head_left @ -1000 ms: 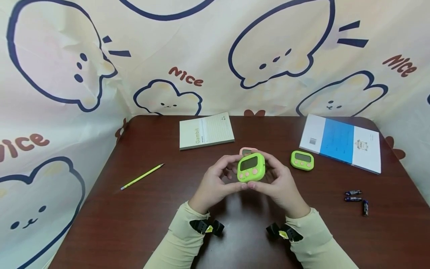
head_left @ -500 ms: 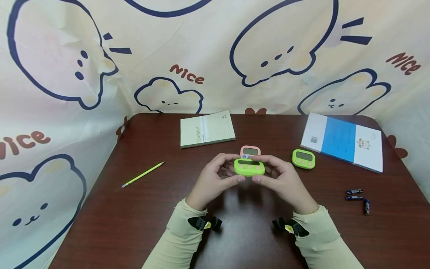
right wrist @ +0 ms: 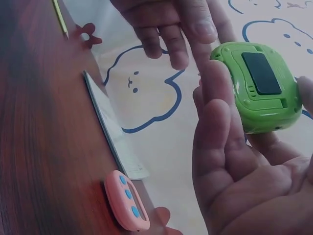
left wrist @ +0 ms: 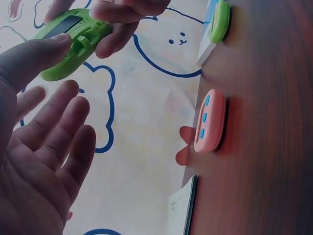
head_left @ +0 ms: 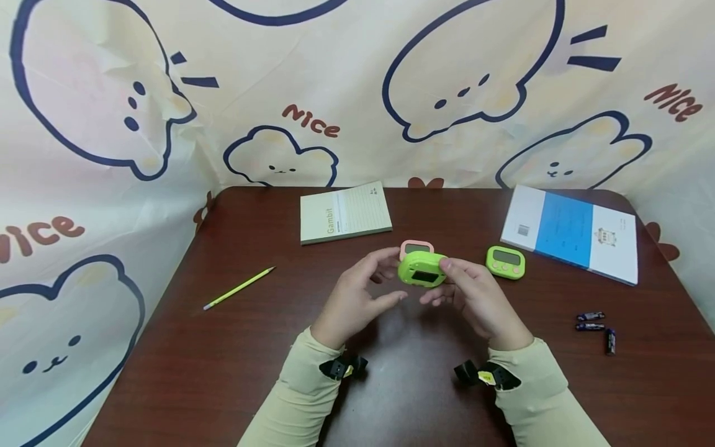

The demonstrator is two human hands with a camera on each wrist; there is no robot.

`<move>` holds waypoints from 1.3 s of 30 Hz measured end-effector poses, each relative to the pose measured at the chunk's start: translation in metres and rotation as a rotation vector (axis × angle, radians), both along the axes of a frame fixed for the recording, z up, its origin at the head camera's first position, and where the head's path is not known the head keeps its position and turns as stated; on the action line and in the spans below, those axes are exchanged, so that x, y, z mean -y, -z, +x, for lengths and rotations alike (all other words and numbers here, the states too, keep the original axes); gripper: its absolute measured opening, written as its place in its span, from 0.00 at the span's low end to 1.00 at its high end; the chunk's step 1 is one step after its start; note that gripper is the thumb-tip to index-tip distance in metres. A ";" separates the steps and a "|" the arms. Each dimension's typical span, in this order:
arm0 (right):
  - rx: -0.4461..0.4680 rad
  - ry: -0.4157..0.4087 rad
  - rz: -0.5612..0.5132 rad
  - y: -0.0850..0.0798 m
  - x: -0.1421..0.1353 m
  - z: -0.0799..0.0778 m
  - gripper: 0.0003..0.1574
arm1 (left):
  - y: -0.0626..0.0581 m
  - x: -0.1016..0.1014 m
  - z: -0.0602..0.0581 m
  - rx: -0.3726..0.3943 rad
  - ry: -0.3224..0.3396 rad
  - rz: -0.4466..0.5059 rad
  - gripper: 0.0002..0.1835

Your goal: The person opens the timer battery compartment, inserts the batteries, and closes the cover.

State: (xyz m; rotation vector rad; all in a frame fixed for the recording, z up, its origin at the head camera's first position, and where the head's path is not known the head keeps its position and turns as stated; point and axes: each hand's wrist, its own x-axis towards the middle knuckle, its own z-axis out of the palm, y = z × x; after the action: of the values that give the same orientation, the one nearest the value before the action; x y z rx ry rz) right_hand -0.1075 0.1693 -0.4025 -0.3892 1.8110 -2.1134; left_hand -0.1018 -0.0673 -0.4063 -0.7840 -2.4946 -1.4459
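Note:
My right hand holds a green digital timer by its right end, thumb on top, above the table. The timer's back faces up, with a black rectangular patch and a battery cover outline in the right wrist view. My left hand is at the timer's left side, its fingers loosely spread and the thumb apart from it in the head view. In the left wrist view, the left thumb overlaps the timer. Just behind stands a pink timer with blue buttons, partly hidden by the green one.
Another green timer lies to the right, beside a blue and white book. Several small batteries lie at the far right. A notebook is at the back, and a yellow-green pencil lies on the left.
The held timer has been turned over from screen side to back side. Earlier both hands gripped its two ends; now the left thumb and fingers have loosened from it.

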 end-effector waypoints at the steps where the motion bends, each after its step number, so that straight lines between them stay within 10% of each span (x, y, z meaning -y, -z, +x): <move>1: 0.002 0.000 0.007 0.000 0.000 0.000 0.18 | 0.000 0.000 0.000 -0.010 0.002 -0.008 0.39; 15: 0.009 -0.039 0.137 0.000 0.006 0.000 0.28 | 0.001 -0.006 0.003 -0.098 0.033 -0.065 0.38; 25: -0.253 0.233 0.300 0.002 0.027 0.011 0.17 | 0.004 -0.013 0.006 0.032 0.022 0.123 0.39; 39: -0.565 0.399 0.069 0.020 0.058 0.029 0.19 | 0.013 -0.034 0.017 -0.077 -0.092 0.336 0.15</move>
State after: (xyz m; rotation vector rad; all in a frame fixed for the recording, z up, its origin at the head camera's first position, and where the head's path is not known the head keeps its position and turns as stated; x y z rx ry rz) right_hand -0.0790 0.1116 -0.4226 -0.7159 2.4399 -2.3545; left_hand -0.0847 -0.0329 -0.4194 -0.6381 -2.1212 -1.7028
